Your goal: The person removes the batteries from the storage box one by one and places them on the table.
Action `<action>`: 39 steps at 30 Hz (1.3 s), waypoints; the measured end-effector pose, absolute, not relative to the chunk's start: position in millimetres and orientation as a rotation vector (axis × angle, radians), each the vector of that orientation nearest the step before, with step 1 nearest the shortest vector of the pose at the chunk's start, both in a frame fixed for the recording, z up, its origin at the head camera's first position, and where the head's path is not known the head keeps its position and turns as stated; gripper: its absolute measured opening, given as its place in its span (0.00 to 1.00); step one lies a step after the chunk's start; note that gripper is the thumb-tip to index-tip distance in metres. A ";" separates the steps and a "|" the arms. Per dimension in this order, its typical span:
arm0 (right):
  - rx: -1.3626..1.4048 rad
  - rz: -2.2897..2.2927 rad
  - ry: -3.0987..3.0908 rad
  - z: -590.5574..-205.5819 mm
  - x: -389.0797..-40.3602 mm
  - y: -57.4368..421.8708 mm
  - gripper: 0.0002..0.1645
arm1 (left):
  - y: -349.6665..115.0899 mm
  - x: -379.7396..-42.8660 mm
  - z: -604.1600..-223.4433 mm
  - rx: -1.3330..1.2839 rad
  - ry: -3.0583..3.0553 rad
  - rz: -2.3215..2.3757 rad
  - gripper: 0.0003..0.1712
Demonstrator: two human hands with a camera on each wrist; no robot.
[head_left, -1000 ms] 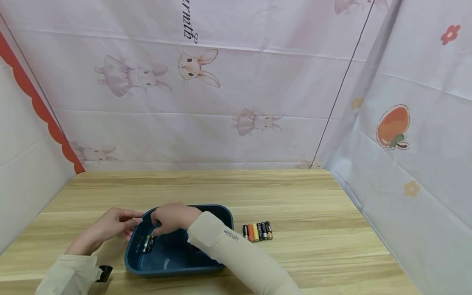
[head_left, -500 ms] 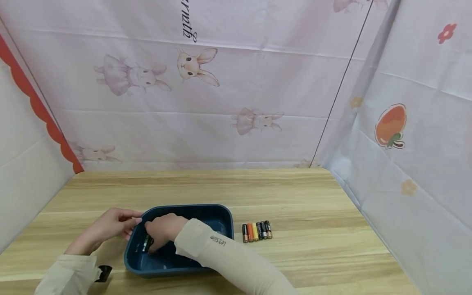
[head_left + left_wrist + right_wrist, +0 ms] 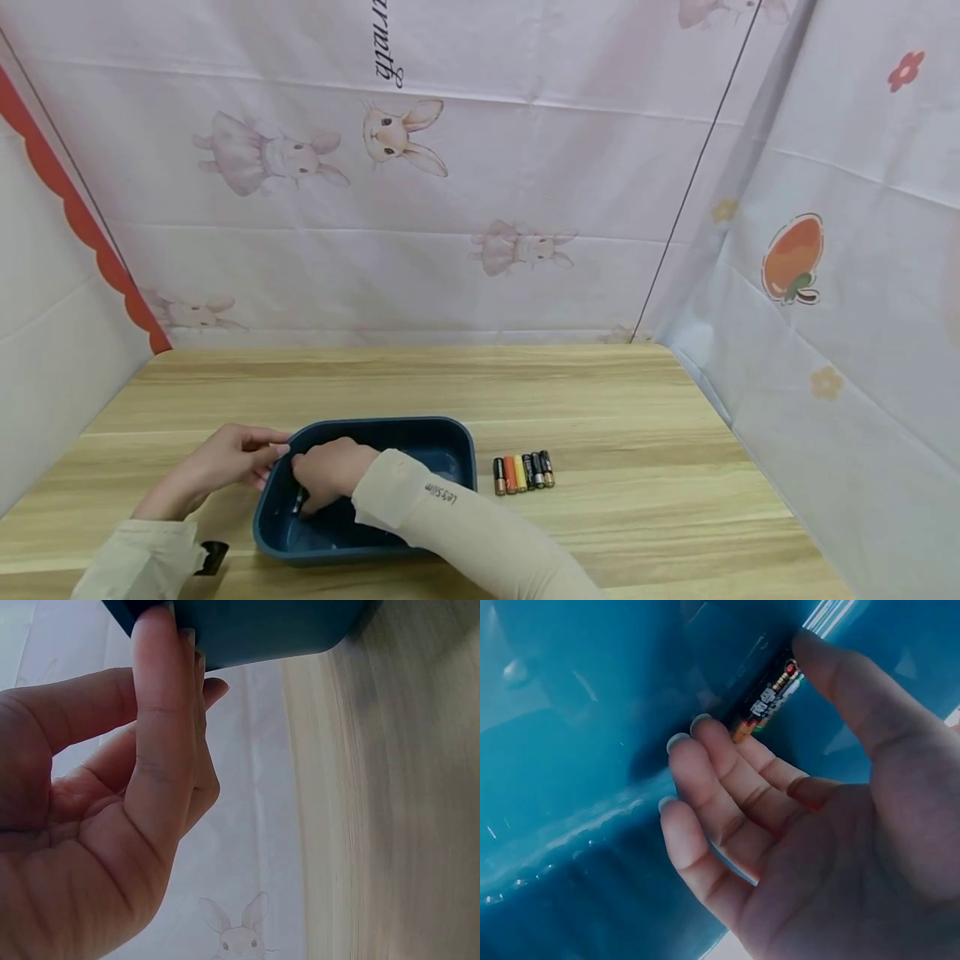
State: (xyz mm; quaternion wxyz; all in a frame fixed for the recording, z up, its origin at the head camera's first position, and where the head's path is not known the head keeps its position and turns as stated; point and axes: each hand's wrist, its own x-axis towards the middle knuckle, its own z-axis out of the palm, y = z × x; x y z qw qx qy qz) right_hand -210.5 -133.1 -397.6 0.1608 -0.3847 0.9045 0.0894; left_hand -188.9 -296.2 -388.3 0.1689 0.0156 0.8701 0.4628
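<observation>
A dark blue plastic bin (image 3: 360,552) stands on the wooden table. My right hand (image 3: 330,475) is inside its left part. Between the thumb and a fingertip it pinches a black battery (image 3: 763,701) by the ends, low against the blue surface. A green edge shows along that battery's side; whether a second battery lies there I cannot tell. In the head view the hand covers most of it. My left hand (image 3: 225,462) touches the bin's outer left side near the far corner. Its fingers (image 3: 161,697) are fairly straight, tips against the wall.
Several batteries (image 3: 522,472), black, orange and yellow, lie side by side in a row right of the bin. A black strap end (image 3: 212,557) hangs by the left sleeve. Printed cloth (image 3: 450,283) walls off the table's back and sides.
My right hand has moved a little left and down inside the bin, onto the batteries there, and now hides most of them. The left hand and the battery row stay put.
</observation>
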 end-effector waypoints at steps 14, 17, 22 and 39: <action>-1.130 0.243 2.554 -385.9 -211.8 -118.5 0.30 | -296.4 -188.5 -386.8 0.020 2.487 1.298 0.22; -1.122 0.257 2.543 -381.0 -210.9 -115.3 0.33 | -296.5 -188.7 -387.1 0.020 2.487 1.298 0.22; -1.124 0.268 2.529 -372.9 -210.2 -109.0 0.35 | -296.7 -188.7 -388.2 0.016 2.489 1.304 0.22; -1.226 0.237 2.539 -343.8 -214.3 -68.7 0.21 | -294.9 -190.5 -387.6 0.009 2.510 1.280 0.22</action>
